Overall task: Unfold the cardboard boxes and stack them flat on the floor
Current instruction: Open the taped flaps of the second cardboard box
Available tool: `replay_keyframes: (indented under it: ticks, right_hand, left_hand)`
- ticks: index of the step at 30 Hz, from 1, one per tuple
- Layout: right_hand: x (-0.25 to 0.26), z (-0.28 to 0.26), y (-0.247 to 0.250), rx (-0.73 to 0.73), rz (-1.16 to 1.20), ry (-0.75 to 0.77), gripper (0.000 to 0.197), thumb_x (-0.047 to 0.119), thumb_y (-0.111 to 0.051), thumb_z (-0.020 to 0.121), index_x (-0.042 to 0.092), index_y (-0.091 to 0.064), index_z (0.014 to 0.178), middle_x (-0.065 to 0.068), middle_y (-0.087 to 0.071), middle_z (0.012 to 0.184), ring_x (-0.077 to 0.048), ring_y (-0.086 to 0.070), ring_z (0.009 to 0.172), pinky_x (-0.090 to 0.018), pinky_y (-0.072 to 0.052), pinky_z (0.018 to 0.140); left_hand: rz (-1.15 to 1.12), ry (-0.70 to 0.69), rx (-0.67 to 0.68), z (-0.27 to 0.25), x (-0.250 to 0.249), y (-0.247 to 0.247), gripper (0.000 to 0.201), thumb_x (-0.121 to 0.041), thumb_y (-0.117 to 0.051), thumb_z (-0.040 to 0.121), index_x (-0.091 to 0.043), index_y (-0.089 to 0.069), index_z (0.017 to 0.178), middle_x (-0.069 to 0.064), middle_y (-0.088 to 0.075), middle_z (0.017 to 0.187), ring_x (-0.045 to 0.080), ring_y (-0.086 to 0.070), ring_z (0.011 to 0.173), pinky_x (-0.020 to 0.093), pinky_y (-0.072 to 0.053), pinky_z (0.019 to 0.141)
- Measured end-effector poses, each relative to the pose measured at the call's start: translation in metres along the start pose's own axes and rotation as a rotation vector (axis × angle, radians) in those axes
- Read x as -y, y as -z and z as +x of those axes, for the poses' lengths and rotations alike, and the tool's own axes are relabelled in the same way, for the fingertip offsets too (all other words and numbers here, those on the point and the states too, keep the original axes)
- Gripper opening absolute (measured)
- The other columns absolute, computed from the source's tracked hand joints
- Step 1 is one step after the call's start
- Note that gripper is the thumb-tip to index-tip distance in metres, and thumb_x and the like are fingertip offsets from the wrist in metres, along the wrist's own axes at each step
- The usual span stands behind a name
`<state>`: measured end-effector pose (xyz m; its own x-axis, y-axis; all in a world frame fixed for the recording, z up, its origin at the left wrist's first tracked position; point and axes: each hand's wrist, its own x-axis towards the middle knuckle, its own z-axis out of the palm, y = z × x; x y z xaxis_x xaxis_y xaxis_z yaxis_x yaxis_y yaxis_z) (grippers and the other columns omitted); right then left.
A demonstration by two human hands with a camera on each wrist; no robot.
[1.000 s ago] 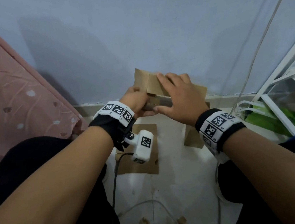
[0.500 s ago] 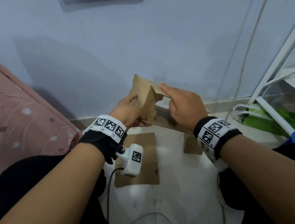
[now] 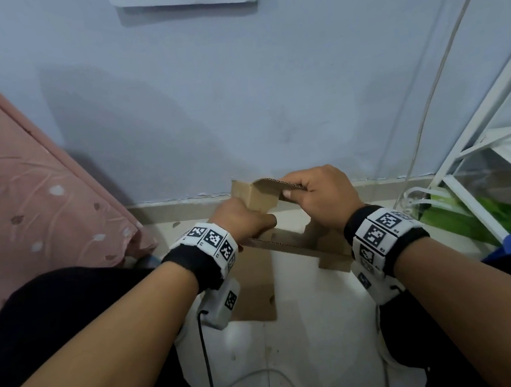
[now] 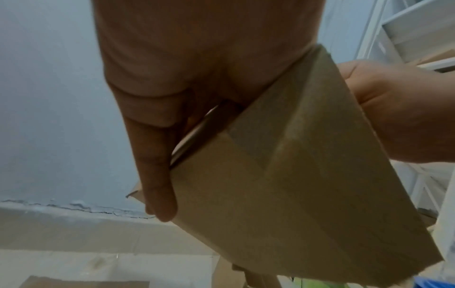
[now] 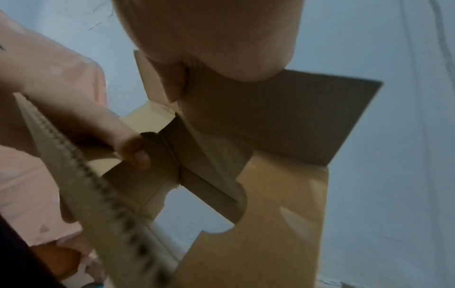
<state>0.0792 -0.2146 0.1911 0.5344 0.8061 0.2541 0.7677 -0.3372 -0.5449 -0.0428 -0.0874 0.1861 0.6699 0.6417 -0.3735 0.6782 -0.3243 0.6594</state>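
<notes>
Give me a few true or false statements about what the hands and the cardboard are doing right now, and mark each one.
1. Both hands hold the same cardboard box. True: the left hand and right hand each grip it.
2. The held box lies flat on the floor. False: it is up in the air, partly opened.
3. A flat cardboard piece lies on the floor below the left wrist. True.
4. The right hand hangs empty. False: it pinches a flap of the box.
5. A pink patterned cloth is on the right. False: it is on the left.
</notes>
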Motion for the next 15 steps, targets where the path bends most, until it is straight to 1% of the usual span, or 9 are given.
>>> replay_keyframes:
  ticks: [2,4,5,7,8,9,11,12,15]
  right_hand:
    - [-0.001,0.001,0.004,0.064,0.049,-0.084,0.016,0.016,-0.067,0.090,0.015,-0.070,0.075,0.000,-0.048,0.053,-0.021,-0.044,0.055,-0.034,-0.037,0.058]
    - [-0.001,0.004,0.008,0.113,0.131,-0.168,0.028,0.013,-0.068,0.086,0.003,-0.055,0.064,-0.005,-0.042,0.054,-0.021,-0.039,0.054,-0.032,-0.034,0.058]
    - [-0.001,0.005,0.008,0.118,0.149,-0.190,0.031,0.013,-0.068,0.086,0.002,-0.050,0.063,-0.004,-0.041,0.055,-0.020,-0.039,0.055,-0.031,-0.033,0.060]
    - [0.003,0.005,0.005,0.098,0.084,-0.170,0.027,0.016,-0.066,0.088,0.011,-0.054,0.064,0.000,-0.049,0.057,-0.019,-0.045,0.057,-0.031,-0.038,0.062]
    - [0.007,0.003,0.002,0.066,-0.004,-0.143,0.018,0.019,-0.064,0.090,0.018,-0.061,0.072,0.003,-0.057,0.063,-0.019,-0.052,0.064,-0.032,-0.042,0.066]
    - [0.012,0.001,-0.001,0.022,-0.127,-0.082,0.004,0.023,-0.063,0.092,0.022,-0.066,0.090,0.005,-0.066,0.076,-0.020,-0.059,0.075,-0.034,-0.045,0.073]
    - [0.017,-0.001,-0.010,-0.099,-0.419,0.047,0.038,0.031,-0.064,0.092,0.020,-0.058,0.127,0.000,-0.070,0.108,-0.025,-0.061,0.104,-0.043,-0.042,0.094]
    - [0.017,-0.001,-0.011,-0.178,-0.512,0.072,0.055,0.033,-0.067,0.089,0.017,-0.049,0.138,-0.004,-0.066,0.123,-0.028,-0.057,0.116,-0.049,-0.039,0.102]
    - [0.008,0.001,-0.013,-0.352,-0.597,-0.017,0.098,0.035,-0.078,0.077,0.017,-0.021,0.155,-0.016,-0.034,0.156,-0.038,-0.033,0.143,-0.064,-0.030,0.109]
  left_hand:
    - [0.035,-0.003,0.003,0.004,0.002,0.000,0.021,-0.031,-0.073,0.070,-0.014,-0.065,0.080,0.011,-0.075,0.086,0.025,-0.074,0.079,0.042,-0.065,0.066]
    - [0.059,0.011,0.044,0.008,0.005,0.001,0.027,-0.028,-0.074,0.072,-0.017,-0.063,0.093,0.008,-0.072,0.091,0.024,-0.072,0.077,0.038,-0.064,0.064]
    - [0.045,0.021,0.066,0.011,0.006,0.001,0.031,-0.027,-0.074,0.073,-0.018,-0.062,0.099,0.007,-0.071,0.093,0.024,-0.071,0.076,0.038,-0.063,0.064]
    - [-0.023,0.033,0.068,0.014,0.006,-0.001,0.033,-0.024,-0.073,0.074,-0.018,-0.061,0.104,0.006,-0.070,0.091,0.024,-0.070,0.075,0.040,-0.064,0.067]
    - [-0.071,0.038,0.048,0.016,0.005,-0.001,0.031,-0.023,-0.073,0.074,-0.017,-0.060,0.102,0.006,-0.069,0.088,0.024,-0.068,0.073,0.042,-0.064,0.069]
    - [-0.120,0.039,0.016,0.017,0.003,0.000,0.028,-0.022,-0.072,0.075,-0.016,-0.059,0.099,0.006,-0.068,0.084,0.025,-0.067,0.071,0.045,-0.064,0.070]
    - [-0.244,0.044,-0.054,0.019,0.000,0.001,0.032,-0.022,-0.073,0.075,-0.016,-0.052,0.100,0.005,-0.067,0.086,0.026,-0.069,0.074,0.048,-0.064,0.072]
    - [-0.330,0.058,-0.093,0.021,-0.001,0.003,0.041,-0.023,-0.073,0.075,-0.017,-0.049,0.107,0.006,-0.066,0.093,0.027,-0.070,0.080,0.049,-0.064,0.072]
    - [-0.546,0.062,-0.195,0.027,0.000,0.006,0.062,-0.023,-0.076,0.076,-0.017,-0.042,0.127,0.006,-0.064,0.107,0.026,-0.068,0.093,0.045,-0.064,0.076]
